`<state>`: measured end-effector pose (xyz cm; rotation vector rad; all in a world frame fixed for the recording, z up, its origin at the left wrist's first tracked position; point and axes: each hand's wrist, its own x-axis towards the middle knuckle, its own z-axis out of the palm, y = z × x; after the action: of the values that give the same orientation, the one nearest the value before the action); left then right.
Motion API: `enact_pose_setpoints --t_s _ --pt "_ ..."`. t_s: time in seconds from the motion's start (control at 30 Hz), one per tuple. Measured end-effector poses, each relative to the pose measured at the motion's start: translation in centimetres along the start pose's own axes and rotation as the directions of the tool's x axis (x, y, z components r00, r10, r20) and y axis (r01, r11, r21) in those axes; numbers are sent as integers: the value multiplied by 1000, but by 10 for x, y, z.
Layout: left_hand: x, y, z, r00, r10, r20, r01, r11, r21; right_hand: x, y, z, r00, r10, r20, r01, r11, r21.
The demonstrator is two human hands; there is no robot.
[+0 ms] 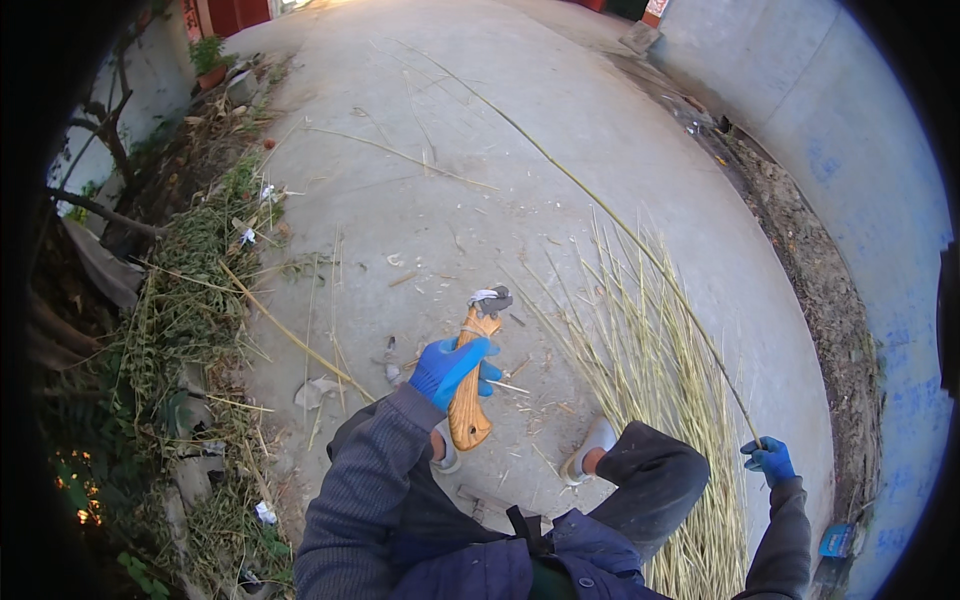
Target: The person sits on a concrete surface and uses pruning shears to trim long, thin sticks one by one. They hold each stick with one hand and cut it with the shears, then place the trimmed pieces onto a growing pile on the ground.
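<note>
Two hands in blue gloves, well apart, each closed on something. At far left, a heap of cut green plants (180,310) along the edge of a concrete path (400,215). Just right of it, a loose tan stick (300,338), slanting from upper left down toward the left arm.

Left of centre, a wooden-handled tool (468,395), above the ground and in front of the body: slightly curved, long axis nearly upright, leaning a little right at the top; grey metal-looking head at the upper end, away from the body; broad butt with a dark hole toward the lap. Around the middle of its handle, the left hand (445,372), fingers wrapped and clamped, back of the glove mostly upward; forearm in a grey ribbed sleeve, rising from the lower left.

Right of centre, on the ground beside the right knee, a fan of pale straw-coloured stalks (690,420), long axes running away from the body, thin ends spread toward upper left. Above and across these, one long greenish stalk (598,203), gently bowed, thin tip far off at upper left, thicker end at lower right. Clamped on that thicker end, the right hand (770,461), arm stretched out to the side, forearm rising from the lower edge.
</note>
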<state>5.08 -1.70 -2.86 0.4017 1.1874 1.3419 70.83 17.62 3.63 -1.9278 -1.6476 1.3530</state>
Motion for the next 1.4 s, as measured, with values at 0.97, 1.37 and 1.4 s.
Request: enact_pose_setpoints --t_s 0.97,1.37,1.4 --pt "-15 11 -14 993 105 -62 -101 992 70 4 -256 139 738 -623 -257 576 383 722" --pt "-25 21 -16 987 113 -117 -106 992 62 99 -202 -36 677 -503 -537 640 43 767" --pt "-25 22 -16 988 102 -119 -97 994 53 101 -192 -43 655 -586 -477 638 90 765"
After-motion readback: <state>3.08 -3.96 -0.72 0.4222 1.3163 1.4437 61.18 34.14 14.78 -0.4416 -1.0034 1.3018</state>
